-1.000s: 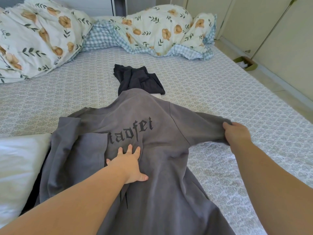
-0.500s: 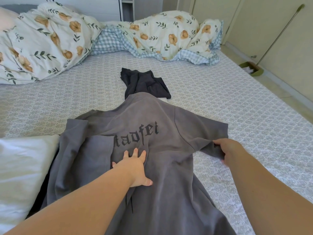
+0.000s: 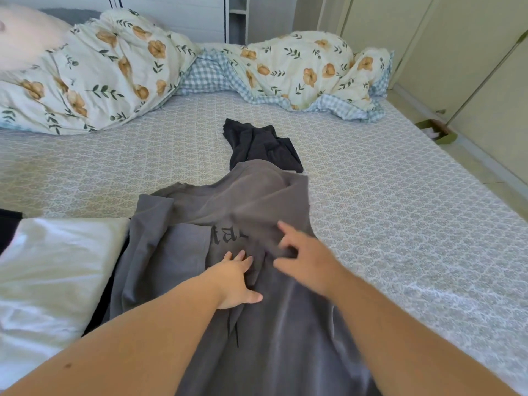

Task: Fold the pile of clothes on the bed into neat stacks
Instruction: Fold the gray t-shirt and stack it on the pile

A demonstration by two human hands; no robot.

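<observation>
grey shirt [image 3: 257, 324] is lying on the bed [image 3: 400, 224], sleeves folding in. left hand [image 3: 237, 278] is pressing flat, right hand [image 3: 303, 261] is pinching the sleeve. black piece [image 3: 263, 144] looking folded, white one [image 3: 51, 267] still waiting.

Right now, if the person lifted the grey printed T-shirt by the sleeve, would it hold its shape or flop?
The grey printed T-shirt would probably flop: its fabric drapes in soft wrinkles over the patterned bedsheet. The sleeve folded under the right hand bends without resistance, so it likely sags when lifted. The left hand pressing flat suggests it slides or bunches unless pinned.
</observation>
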